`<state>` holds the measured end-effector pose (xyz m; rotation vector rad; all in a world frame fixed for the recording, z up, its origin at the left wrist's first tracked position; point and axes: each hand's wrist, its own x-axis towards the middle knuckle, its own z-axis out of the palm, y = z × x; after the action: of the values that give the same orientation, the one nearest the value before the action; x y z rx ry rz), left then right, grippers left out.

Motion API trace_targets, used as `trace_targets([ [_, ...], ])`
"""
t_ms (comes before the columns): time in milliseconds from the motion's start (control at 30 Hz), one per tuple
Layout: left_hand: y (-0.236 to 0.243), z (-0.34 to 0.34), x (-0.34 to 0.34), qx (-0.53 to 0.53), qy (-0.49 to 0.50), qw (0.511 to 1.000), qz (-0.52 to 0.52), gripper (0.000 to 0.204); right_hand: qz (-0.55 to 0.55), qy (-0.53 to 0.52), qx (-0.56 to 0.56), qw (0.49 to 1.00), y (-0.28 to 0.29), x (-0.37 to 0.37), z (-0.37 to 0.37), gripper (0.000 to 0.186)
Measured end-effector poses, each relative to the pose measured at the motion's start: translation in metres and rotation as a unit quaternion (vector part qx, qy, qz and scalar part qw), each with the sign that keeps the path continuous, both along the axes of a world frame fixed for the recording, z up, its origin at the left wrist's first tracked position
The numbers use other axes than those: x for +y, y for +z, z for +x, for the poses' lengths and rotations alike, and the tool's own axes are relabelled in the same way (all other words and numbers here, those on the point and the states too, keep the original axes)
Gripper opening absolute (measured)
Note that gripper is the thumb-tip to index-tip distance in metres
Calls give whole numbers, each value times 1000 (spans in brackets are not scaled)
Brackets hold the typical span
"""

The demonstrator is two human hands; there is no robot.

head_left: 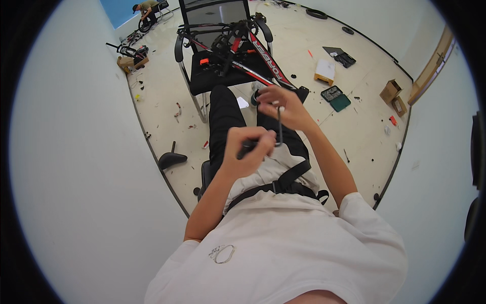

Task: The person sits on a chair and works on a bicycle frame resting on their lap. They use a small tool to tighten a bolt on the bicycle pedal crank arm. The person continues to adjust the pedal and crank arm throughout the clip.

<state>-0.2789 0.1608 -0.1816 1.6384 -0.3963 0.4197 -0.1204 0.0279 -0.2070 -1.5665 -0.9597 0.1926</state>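
Note:
My left hand (pixel 247 148) is closed around a small black part (pixel 246 149), mostly hidden by the fingers, so I cannot tell its kind. From beside its fingertips a dark L-shaped hex key (pixel 280 129) rises, its bent end low and its long arm upright. My right hand (pixel 283 107) is at the upper end of the key, fingers loosely curved and apart, a little blurred. Both hands are above my lap. Ahead, a red, black and white bicycle frame (pixel 259 57) lies across a black office chair (pixel 195 76).
A bicycle saddle (pixel 172 159) lies on the floor at left. At right are an open green tool case (pixel 338 100), a black case (pixel 344 58), a white-and-yellow box (pixel 324 72) and cardboard boxes (pixel 391 91). Another person (pixel 147 9) crouches by a wheel at the far left.

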Motion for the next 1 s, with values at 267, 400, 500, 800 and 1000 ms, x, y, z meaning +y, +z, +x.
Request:
trace_targets([
  [267, 15, 18, 11, 32, 138, 972, -186, 31, -208, 103, -139, 963, 1, -20, -36, 29],
  [400, 7, 25, 12, 105, 179, 951, -231, 24, -11, 330, -117, 937, 56, -31, -92, 44],
  [500, -40, 22, -11, 65, 89, 987, -117, 19, 57, 293, -152, 942, 108, -27, -87, 55],
  [800, 35, 9, 15, 104, 40, 972, -208, 28, -142, 184, 214, 949, -7, -2, -29, 68],
  [1000, 11, 11, 33, 181, 20, 934, -306, 31, -149, 156, 111, 970, 17, -12, -43, 60],
])
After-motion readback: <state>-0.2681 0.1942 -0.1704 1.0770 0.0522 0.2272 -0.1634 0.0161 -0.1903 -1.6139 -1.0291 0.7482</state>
